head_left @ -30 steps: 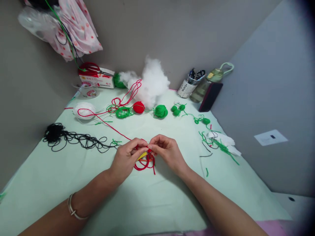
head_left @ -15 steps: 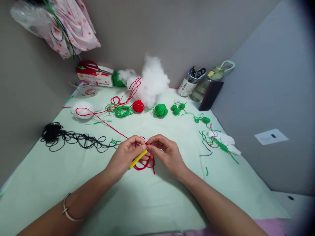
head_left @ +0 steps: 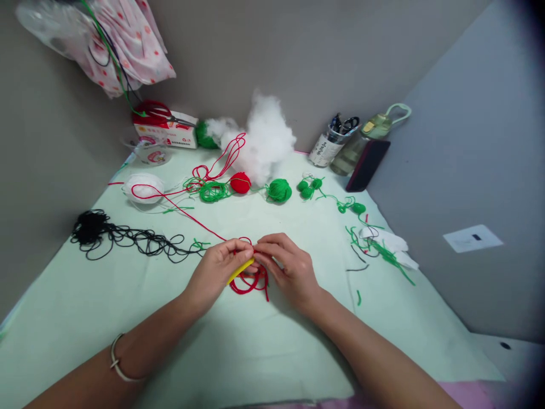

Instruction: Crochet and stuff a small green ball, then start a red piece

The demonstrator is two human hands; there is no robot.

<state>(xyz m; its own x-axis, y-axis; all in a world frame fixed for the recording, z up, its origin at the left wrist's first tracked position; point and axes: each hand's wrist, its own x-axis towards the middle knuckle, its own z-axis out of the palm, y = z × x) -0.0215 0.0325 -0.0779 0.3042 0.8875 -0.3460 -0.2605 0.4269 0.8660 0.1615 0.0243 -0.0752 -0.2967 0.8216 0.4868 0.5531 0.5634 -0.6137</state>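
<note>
Over the middle of the table my left hand [head_left: 219, 267] is closed round a crochet hook with a yellow handle [head_left: 240, 271]; its tip is hidden among the fingers. My right hand [head_left: 292, 270] meets it fingertip to fingertip, thumb and fingers pinched on red yarn [head_left: 254, 250]. The small red piece between the fingertips is mostly covered. Loose red yarn loops [head_left: 244, 288] lie just below both hands. One red strand [head_left: 191, 217] runs from the hands up left across a white yarn ball [head_left: 143, 188].
Black yarn [head_left: 91, 227] trails in from the left. Behind are a red yarn ball [head_left: 240, 183], a green ball [head_left: 279, 191], white stuffing [head_left: 268, 139] and scissors [head_left: 157, 111] on a box. A pen cup [head_left: 326, 149], bottle [head_left: 377, 126], phone [head_left: 368, 166] and green scraps [head_left: 387, 253] stand or lie right.
My right hand's fingers have shifted slightly and straightened at the red yarn. The yellow handle has tilted a little flatter in my left hand. The camera view has moved slightly.
</note>
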